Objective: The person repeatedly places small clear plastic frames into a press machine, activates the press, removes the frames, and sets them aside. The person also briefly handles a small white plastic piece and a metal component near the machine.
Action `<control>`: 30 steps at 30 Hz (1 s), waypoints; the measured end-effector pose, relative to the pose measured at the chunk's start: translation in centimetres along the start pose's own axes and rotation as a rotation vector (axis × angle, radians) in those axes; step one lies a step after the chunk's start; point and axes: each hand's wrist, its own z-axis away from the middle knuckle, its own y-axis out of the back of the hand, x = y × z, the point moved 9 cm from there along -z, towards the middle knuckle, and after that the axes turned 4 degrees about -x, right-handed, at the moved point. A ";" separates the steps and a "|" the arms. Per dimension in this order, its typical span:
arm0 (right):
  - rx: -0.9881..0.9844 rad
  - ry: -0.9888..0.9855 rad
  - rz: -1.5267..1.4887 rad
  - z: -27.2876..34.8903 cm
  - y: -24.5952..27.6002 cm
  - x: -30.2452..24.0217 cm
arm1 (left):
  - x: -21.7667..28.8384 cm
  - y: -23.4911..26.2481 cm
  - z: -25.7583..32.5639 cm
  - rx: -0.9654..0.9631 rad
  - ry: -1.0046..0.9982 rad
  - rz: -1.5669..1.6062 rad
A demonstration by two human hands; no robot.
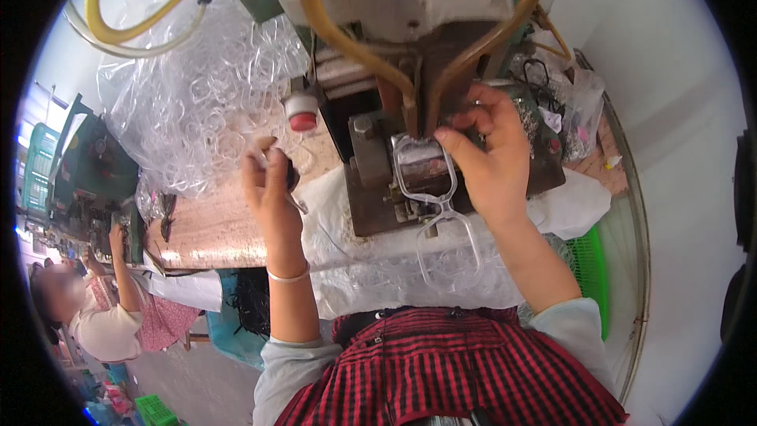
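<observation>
My right hand pinches a clear plastic eyeglass frame, holding its upper rim against the block of a metal press machine. The frame's lower rim hangs toward me over the machine's base. My left hand is raised to the left of the machine, fingers closed round a small dark lever or knob. A thin band circles my left wrist.
A big clear bag of transparent frames lies on the wooden bench behind my left hand. A red button sits beside the machine; amber hoses loop above. Another person works at the far left. A green basket stands at the right.
</observation>
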 end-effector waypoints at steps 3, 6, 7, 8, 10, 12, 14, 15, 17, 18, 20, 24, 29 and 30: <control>-0.037 -0.091 -0.218 -1.6 -1.5 -0.4 | 11.7 -4.3 -0.2 -0.066 -0.311 0.462; -0.079 -0.150 -0.334 -1.4 -2.8 -0.7 | 17.8 -7.6 1.2 -0.198 -0.592 0.170; -0.076 -0.167 -0.346 -1.2 -3.0 -0.9 | 18.5 -8.3 0.6 -0.150 -0.691 0.027; -0.073 -0.184 -0.359 -1.0 -3.1 -1.1 | 17.5 -8.6 -0.6 -0.103 -0.579 -0.107; -0.039 -0.202 -0.363 0.0 -2.7 -2.1 | 17.9 -8.8 -0.5 -0.151 -0.590 -0.054; -0.038 -0.071 -0.205 2.5 -2.1 -3.9 | 17.5 -9.4 0.8 -0.223 -0.534 0.051; -0.132 0.285 0.342 3.7 -2.0 -6.6 | 15.0 -10.5 3.4 -0.400 -0.290 0.247; -0.124 0.293 0.310 3.8 -2.0 -6.2 | 13.6 -11.3 4.8 -0.516 -0.150 0.361; 0.014 0.345 0.581 3.4 0.3 -4.1 | 10.3 -13.7 7.8 -0.702 0.225 0.398; 0.103 0.266 0.668 3.3 2.9 -2.0 | 8.9 -15.1 8.7 -0.787 0.438 0.478; 0.143 0.128 0.690 3.8 6.6 1.3 | 6.4 -17.2 10.6 -0.900 0.754 0.641; -0.005 0.086 0.853 5.2 8.5 3.8 | 3.9 -19.7 10.4 -0.816 0.926 0.725; 0.278 0.045 0.610 3.1 13.1 3.2 | 3.3 -19.9 10.4 -0.728 0.891 0.716; 0.241 0.007 0.621 3.2 13.2 4.0 | 3.0 -19.8 10.5 -0.717 0.893 0.702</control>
